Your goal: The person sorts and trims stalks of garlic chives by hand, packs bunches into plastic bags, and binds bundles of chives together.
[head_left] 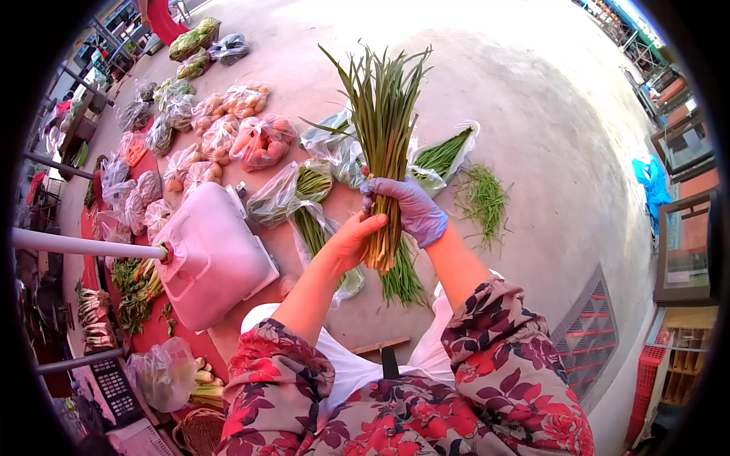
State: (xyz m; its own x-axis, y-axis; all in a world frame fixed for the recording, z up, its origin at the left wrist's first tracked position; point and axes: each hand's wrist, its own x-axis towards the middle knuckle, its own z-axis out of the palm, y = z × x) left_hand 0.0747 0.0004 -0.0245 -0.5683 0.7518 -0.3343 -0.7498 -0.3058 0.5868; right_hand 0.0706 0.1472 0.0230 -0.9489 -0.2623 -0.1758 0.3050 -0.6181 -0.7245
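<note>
I hold an upright bunch of garlic chives (388, 114), its green leaf tips up and its pale cut ends down. My right hand (411, 207), in a purple glove, wraps round the middle of the stems. Lower on the same stems, my bare left hand (353, 242) closes from the other side, thumb across them; some of its fingers are hidden. Behind the hands lie a plastic bag of thin green stalks (445, 156) and another bag of green stalks (313, 182). Below the bunch, more loose greens (403, 281) lie on the ground.
Scattered green trimmings (484, 199) lie at the right. A pink-lit plastic container (217, 254) with a pole (84, 242) stands at the left, beside bagged tomatoes (262, 142) and other bagged vegetables. A metal drain grate (589, 334) is set in the floor at the right.
</note>
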